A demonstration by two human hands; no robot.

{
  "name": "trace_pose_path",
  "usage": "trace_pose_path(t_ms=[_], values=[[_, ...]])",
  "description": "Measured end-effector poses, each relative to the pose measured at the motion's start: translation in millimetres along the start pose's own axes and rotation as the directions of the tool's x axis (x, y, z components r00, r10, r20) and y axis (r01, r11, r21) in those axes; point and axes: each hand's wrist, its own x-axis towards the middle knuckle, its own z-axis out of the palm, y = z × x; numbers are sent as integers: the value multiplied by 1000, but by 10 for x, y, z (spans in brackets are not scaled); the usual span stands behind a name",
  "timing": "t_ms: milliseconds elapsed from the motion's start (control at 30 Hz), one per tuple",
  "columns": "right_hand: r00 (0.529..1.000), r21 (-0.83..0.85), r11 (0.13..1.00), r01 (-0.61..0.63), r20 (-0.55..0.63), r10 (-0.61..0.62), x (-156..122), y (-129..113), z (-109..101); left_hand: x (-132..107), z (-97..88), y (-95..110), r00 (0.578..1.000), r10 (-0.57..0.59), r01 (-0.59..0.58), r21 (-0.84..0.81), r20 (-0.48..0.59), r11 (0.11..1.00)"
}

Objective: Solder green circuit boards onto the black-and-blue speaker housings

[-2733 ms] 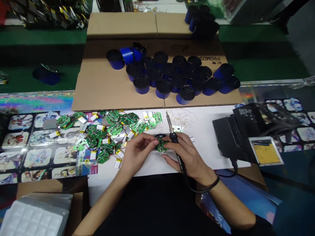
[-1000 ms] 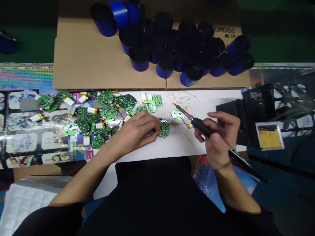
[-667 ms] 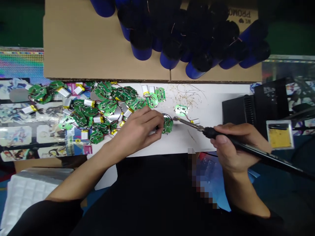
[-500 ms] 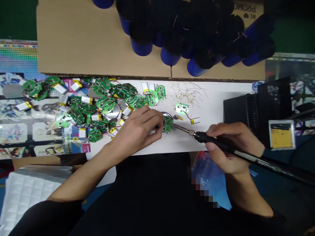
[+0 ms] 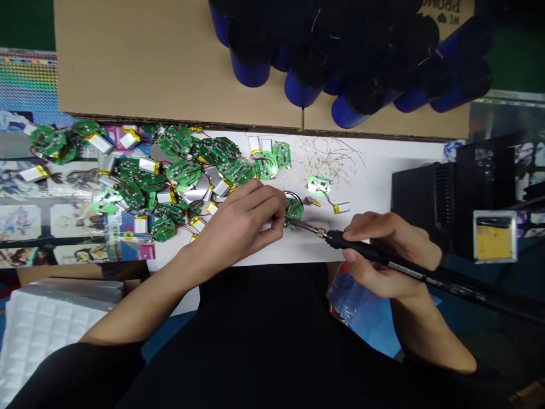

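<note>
My right hand (image 5: 389,250) grips the black handle of a soldering iron (image 5: 357,245), pen-like, with its metal tip pointing left. That tip lies over or against a small green circuit board (image 5: 294,209) on the white work surface. My left hand (image 5: 251,218) is closed in a pinch at the board's left edge. A bit of something dark shows between its fingertips, too small to name, and the fingers hide part of the board. Dark wires curve over the board's top. Just right of it lie another green board (image 5: 319,184) and a silver battery (image 5: 342,208) on thin leads.
A heap of green boards with wired batteries (image 5: 136,184) spreads to the left. Blue cylinders with black tops (image 5: 251,65) stand on a cardboard box (image 5: 149,62) behind. Wire scraps (image 5: 336,150) lie farther back. At right are a black box (image 5: 419,193) and a yellow-filled tray (image 5: 495,237).
The soldering iron and my right hand have shifted slightly left, bringing the tip farther over the board. My left hand keeps its pinch. The whole view has shifted a little.
</note>
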Motion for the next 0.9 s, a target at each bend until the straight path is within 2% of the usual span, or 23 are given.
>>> trace_pose_path(t_ms=[233, 500, 667, 800, 900], values=[[1000, -17, 1000, -14, 8, 14, 13, -7, 4, 0, 8, 0, 1000, 6, -6, -12, -6, 1000], [999, -89, 996, 29, -24, -31, 19, -19, 3, -6, 12, 2, 998, 45, -45, 18, -32, 999], [999, -53, 998, 39, -18, -40, 19, -14, 19, -3, 12, 0, 998, 58, -57, 18, -37, 998], [995, -32, 997, 75, -65, -77, 10, -13, -13, -2, 6, -8, 998, 63, -63, 15, -29, 998], [980, -32, 991, 128, -147, -131, -16, 3, -66, -4, 1, -13, 997, 68, -68, 14, -26, 998]])
